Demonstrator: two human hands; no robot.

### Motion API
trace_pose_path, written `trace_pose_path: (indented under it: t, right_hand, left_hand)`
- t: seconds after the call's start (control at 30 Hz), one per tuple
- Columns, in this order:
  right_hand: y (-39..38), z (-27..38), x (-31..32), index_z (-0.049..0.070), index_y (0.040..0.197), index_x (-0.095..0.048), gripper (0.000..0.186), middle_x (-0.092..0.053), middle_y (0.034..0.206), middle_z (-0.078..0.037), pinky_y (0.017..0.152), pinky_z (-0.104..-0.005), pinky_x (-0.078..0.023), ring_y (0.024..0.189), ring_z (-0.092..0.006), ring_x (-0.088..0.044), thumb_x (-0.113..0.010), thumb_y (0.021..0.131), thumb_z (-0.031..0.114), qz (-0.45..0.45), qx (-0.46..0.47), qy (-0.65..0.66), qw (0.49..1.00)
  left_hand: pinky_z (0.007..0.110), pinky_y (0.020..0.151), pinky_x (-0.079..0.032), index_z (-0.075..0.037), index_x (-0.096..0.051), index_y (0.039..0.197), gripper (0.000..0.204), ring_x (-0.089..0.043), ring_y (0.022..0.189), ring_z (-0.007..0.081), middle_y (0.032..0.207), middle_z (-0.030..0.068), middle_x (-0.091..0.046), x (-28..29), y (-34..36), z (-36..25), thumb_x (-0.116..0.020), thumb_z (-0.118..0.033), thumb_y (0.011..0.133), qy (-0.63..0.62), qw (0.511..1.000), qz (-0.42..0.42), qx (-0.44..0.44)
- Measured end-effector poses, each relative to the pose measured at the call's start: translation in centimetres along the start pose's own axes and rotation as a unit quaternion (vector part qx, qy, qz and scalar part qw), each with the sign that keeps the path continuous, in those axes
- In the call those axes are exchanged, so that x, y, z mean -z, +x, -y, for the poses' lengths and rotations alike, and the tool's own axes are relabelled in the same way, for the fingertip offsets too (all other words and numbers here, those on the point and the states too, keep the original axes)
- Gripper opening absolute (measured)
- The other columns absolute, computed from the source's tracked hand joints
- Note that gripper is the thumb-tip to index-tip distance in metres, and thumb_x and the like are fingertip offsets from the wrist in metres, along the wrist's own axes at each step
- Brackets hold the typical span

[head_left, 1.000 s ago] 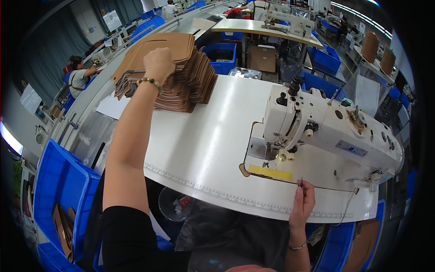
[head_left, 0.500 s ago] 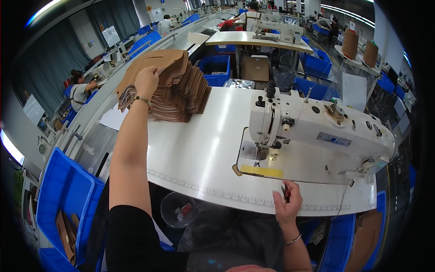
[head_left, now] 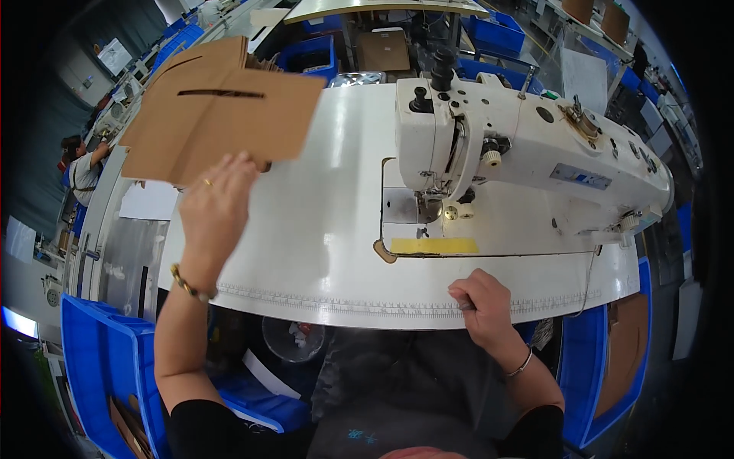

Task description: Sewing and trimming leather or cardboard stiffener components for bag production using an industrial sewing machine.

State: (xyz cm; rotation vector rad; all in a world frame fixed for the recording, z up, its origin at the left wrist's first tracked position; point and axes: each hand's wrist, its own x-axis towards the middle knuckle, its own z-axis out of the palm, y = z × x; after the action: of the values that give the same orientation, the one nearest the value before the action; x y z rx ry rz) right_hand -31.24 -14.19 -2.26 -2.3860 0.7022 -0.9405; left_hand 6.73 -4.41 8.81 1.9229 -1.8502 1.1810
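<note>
Remotely I see dark grey-green fabric curtain [head_left: 138,32] beside pale grey wall [head_left: 73,65]; glossy white worktop [head_left: 306,206]; bright white light [head_left: 19,323], far left.

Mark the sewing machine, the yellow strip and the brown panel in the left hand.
Sewing machine [head_left: 524,149], head view: white body.
Yellow strip [head_left: 433,245], head view: its middle.
Brown panel [head_left: 256,124], head view: face below the slit.

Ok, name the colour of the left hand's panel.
The panel is brown; the head view shows it best.

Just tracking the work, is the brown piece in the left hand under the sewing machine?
No, the left hand holds the brown piece left of the sewing machine, with white tabletop showing between them.
</note>
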Motion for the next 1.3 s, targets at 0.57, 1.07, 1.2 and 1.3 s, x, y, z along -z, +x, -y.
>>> trace_pose_path:
  t: [0.57,1.07,1.2,1.3]
  right_hand:
    - [8.0,-4.1,-0.8,0.003,0.113,-0.066,0.037,-0.069,0.112,-0.008,0.052,-0.0294,-0.052,0.063,-0.0153,-0.063,-0.066,0.078,0.014,0.126,0.280,-0.295,0.905]
    - [5.2,-9.4,4.2,0.012,0.118,-0.066,0.037,-0.067,0.127,-0.002,0.057,-0.0318,-0.050,0.065,-0.0162,-0.058,-0.061,0.082,0.013,0.118,0.220,-0.322,0.913]
    - [4.5,-8.9,4.5,0.012,0.115,-0.066,0.033,-0.067,0.125,-0.002,0.056,-0.0322,-0.050,0.065,-0.0165,-0.060,-0.060,0.082,0.014,0.116,0.192,-0.285,0.932]
    - [4.3,-9.1,4.4,0.011,0.111,-0.069,0.033,-0.069,0.120,0.000,0.056,-0.0300,-0.048,0.065,-0.0144,-0.058,-0.061,0.079,0.014,0.084,0.228,-0.260,0.934]
  left_hand:
    - [0.047,0.102,-0.048,-0.003,-0.064,0.125,0.056,-0.061,0.123,0.0342,0.131,0.0134,-0.065,2.1,-7.9,-9.2,-0.072,-0.041,0.085,-0.292,0.930,0.223,-0.025]
    - [0.055,0.114,-0.034,-0.007,-0.051,0.144,0.070,-0.040,0.143,0.0363,0.154,0.0128,-0.044,-1.0,-4.9,-12.3,-0.070,-0.042,0.087,-0.293,0.894,0.336,-0.048]
    - [0.057,0.114,-0.032,-0.007,-0.052,0.143,0.070,-0.040,0.143,0.0364,0.153,0.0133,-0.046,-0.1,-5.4,-12.5,-0.072,-0.039,0.085,-0.300,0.886,0.350,-0.043]
    - [0.058,0.114,-0.031,-0.007,-0.052,0.143,0.069,-0.039,0.143,0.0375,0.153,0.0137,-0.046,0.7,-5.4,-12.8,-0.072,-0.039,0.085,-0.298,0.879,0.369,-0.052]
